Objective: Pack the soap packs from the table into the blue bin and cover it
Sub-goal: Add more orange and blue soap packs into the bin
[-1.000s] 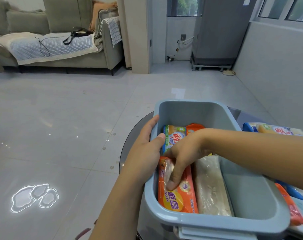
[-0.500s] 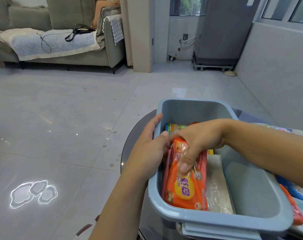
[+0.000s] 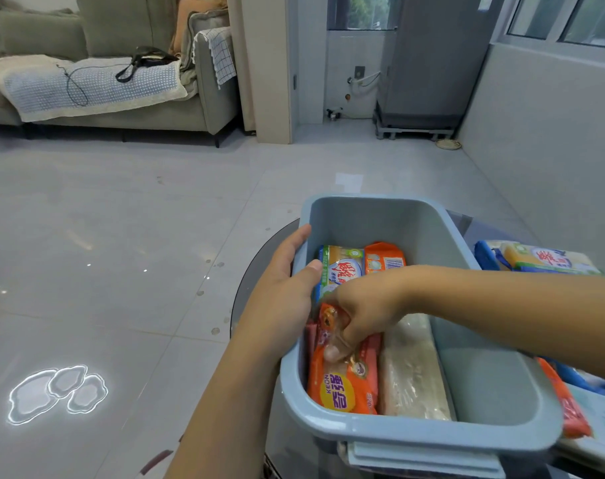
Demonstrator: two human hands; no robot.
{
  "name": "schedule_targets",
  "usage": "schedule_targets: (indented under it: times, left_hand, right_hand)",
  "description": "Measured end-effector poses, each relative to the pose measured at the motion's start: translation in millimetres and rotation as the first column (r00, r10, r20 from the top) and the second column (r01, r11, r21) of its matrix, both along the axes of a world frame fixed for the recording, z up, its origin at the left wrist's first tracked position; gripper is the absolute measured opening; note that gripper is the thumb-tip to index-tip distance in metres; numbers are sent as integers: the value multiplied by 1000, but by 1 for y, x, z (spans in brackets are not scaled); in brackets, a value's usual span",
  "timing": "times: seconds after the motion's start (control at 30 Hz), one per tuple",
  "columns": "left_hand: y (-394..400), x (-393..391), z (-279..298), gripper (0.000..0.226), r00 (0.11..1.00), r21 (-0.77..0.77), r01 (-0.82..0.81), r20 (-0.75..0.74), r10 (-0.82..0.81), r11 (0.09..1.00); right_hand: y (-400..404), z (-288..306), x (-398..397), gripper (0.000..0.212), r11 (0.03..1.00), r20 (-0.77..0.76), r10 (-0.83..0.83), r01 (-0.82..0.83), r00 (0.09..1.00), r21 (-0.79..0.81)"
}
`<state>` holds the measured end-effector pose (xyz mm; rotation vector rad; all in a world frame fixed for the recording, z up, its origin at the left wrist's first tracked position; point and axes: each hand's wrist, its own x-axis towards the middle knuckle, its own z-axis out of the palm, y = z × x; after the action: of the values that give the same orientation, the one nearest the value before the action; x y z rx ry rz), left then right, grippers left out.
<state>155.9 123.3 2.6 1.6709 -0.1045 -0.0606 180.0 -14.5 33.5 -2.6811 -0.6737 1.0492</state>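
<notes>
- Head view: the right hand (image 3: 360,314) grips the orange soap pack (image 3: 344,378) inside the blue bin (image 3: 380,219), fingers curled over its top end.
- Half a second ago that pack was lifted and tilted above the bin floor; now it lies lower, against the bin's left wall, beside the pale pack (image 3: 411,368).
- The left hand (image 3: 287,292) stays clamped on the bin's left rim, thumb inside, steadying it.
- A green-and-white pack (image 3: 339,267) lies at the bin's far end.
- More packs (image 3: 536,257) wait to the right of the bin, so packing looks unfinished; no lid is on the bin yet.
</notes>
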Motion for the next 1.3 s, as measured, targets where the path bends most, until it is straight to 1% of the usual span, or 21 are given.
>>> schedule_targets:
  times: [0.07, 0.1, 0.27, 0.33, 0.43, 0.5, 0.7, 0.77, 0.87, 0.93, 1.0, 1.07, 1.13, 1.2, 1.3]
  left_hand:
    - [0, -1, 0, 44, 1000, -6, 0, -9, 0, 1000]
    - [0, -1, 0, 45, 1000, -5, 0, -7, 0, 1000]
    - [1, -2, 2, 46, 1000, 21, 10, 7, -10, 1000]
    - [1, -3, 2, 46, 1000, 26, 9, 18, -10, 1000]
    - [0, -3, 2, 46, 1000, 30, 10, 15, -10, 1000]
    - [1, -3, 2, 46, 1000, 31, 10, 8, -10, 999]
    - [-1, -5, 6, 47, 1000, 38, 6, 4, -6, 999]
    - [-1, -6, 8, 47, 1000, 54, -15, 11, 15, 998]
    - [-3, -10, 14, 46, 998, 89, -52, 31, 50, 995]
    - [-4, -15, 20, 43, 996, 123, -83, 49, 78, 989]
    - [-6, -20, 25, 41, 993, 170, -102, 71, 91, 980]
    - [-7, -25, 31, 39, 990, 215, -121, 102, 101, 969]
    - [-10, -33, 38, 39, 984, 246, -133, 152, 98, 960]
    - [-17, -43, 46, 36, 978, 227, -108, 197, 63, 968]
    - [-39, -61, 53, 34, 975, 172, -12, 221, -27, 985]
  right_hand:
    - [6, -1, -2, 58, 994, 42, 40, -36, 998, -100]
    - [8, -4, -3, 57, 992, 64, 54, -46, 996, -120]
    - [3, -6, -3, 51, 989, 284, 143, -129, 948, -68]
    - [0, -5, -1, 46, 986, 327, 165, -144, 930, -88]
    - [4, -8, -1, 45, 978, 362, 199, -161, 911, -134]
    - [5, -11, 0, 44, 981, 371, 189, -156, 909, -116]
    - [-2, -8, 1, 46, 990, 303, 139, -130, 943, -48]
    - [-7, 4, 0, 49, 997, 278, 66, -76, 958, 23]
    - [-19, 23, -6, 45, 984, 305, -73, 20, 949, 175]
    - [-28, 32, -16, 40, 953, 330, -176, 76, 927, 293]
    - [-38, 37, -31, 36, 896, 327, -279, 123, 903, 426]
    - [-49, 41, -48, 33, 831, 325, -361, 143, 874, 537]
    - [-60, 43, -66, 29, 784, 359, -420, 134, 833, 607]
    - [-69, 44, -84, 23, 758, 407, -468, 120, 785, 641]
    - [-85, 42, -110, 23, 706, 445, -553, 113, 704, 699]
